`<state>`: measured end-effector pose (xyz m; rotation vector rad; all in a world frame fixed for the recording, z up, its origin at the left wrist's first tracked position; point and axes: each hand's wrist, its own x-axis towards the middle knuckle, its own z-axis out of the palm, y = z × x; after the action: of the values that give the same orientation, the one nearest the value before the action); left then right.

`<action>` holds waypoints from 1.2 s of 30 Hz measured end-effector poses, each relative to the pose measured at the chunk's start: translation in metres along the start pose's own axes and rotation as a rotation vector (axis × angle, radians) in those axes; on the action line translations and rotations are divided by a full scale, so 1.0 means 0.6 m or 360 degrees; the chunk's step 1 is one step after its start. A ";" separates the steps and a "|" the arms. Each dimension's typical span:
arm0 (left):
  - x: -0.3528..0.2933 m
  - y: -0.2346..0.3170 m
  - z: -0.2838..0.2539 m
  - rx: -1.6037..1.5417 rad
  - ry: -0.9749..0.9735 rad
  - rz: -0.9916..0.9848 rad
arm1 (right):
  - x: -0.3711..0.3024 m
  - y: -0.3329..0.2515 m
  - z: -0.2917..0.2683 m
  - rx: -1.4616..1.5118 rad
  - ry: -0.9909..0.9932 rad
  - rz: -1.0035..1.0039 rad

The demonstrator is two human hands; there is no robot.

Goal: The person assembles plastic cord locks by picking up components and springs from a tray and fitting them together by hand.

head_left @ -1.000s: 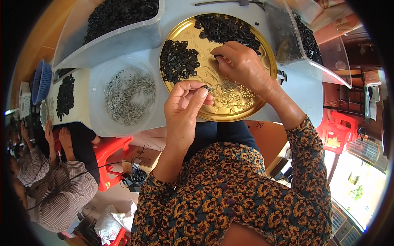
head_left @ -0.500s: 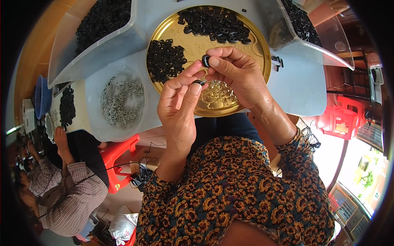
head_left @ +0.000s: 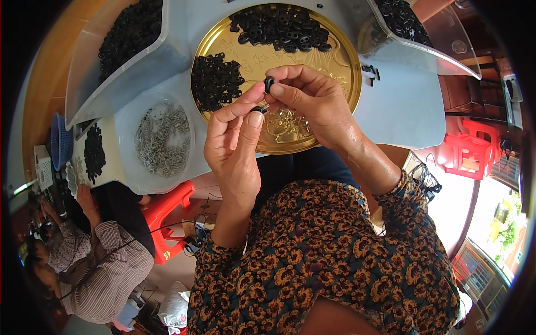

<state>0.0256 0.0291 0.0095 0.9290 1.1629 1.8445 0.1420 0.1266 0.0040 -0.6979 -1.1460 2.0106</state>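
My left hand (head_left: 231, 151) pinches a small black plastic piece (head_left: 257, 110) between thumb and finger; a thin silvery bit, like a screw, sticks out of it. Just above, my right hand (head_left: 312, 103) grips an oval black piece (head_left: 268, 84) by its edge, close to the left fingertips. Both hands are over the near part of a round gold tray (head_left: 353, 106). On the tray lie a heap of oval black two-hole pieces (head_left: 285, 30) at the far side and smaller black pieces (head_left: 215, 84) at the left. Small shiny bits (head_left: 285, 125) lie partly behind my hands.
A clear round tub (head_left: 127, 134) of silvery screws stands left of the tray. Clear bins (head_left: 167, 42) of black parts flank it at far left and far right (head_left: 441, 66). A co-worker in a striped shirt (head_left: 120, 268) sits at left. Red stools (head_left: 167, 223) stand below.
Both hands have shifted slightly left in the view, along with the tray. The right hand's oval piece is turned differently, and the silvery bit in the left hand's piece now shows.
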 end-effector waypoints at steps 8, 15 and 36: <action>-0.003 -0.001 -0.002 -0.0098 0.0051 -0.0045 | -0.009 -0.008 0.008 -0.0298 0.0098 -0.0086; 0.000 0.006 -0.002 -0.0234 0.0137 -0.0178 | -0.012 -0.002 -0.003 0.0283 -0.0022 0.0105; 0.005 -0.006 -0.006 -0.0209 0.0186 -0.0305 | -0.028 -0.018 0.016 -0.0452 -0.0014 -0.0127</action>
<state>0.0220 0.0317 0.0057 0.6214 1.1432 1.8136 0.1489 0.1124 0.0199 -0.7707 -1.4591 1.8047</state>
